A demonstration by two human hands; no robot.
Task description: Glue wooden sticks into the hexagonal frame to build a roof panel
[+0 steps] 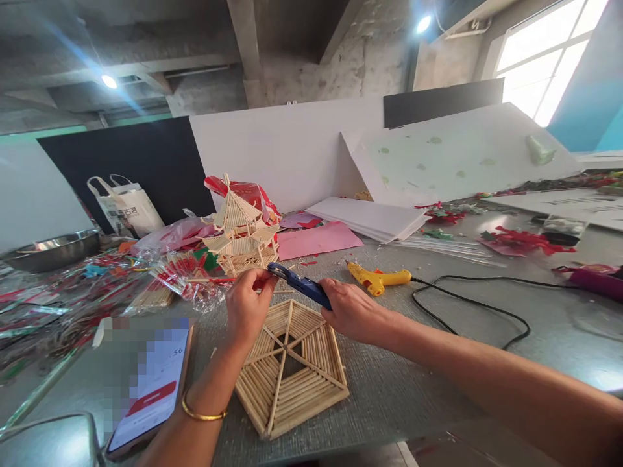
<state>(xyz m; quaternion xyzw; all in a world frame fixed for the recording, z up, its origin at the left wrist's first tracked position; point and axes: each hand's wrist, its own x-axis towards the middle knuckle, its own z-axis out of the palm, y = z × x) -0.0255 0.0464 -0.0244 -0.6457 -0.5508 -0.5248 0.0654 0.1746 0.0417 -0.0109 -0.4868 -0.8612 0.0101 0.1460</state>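
Note:
In my right hand (353, 310) is a blue-handled hand tool (302, 285) that looks like cutters, its head pointing left. My left hand (249, 305) is closed in a pinch right at the tool's head; whatever lies between the fingertips is too small and hidden to name. Below both hands a six-sided panel of wooden sticks (311, 383) lies flat on the table, with spokes meeting at its middle and gaps around the centre. Behind my left hand stands a small pavilion model (238, 220) made of similar sticks, with a pointed roof.
A yellow glue gun (382, 279) lies to the right, its black cord (479, 305) looping across the table. At the left are a phone (156, 395), plastic-wrapped sticks (182, 282) and a metal bowl (53, 251). White boards (367, 217) and pink paper (318, 240) lie behind.

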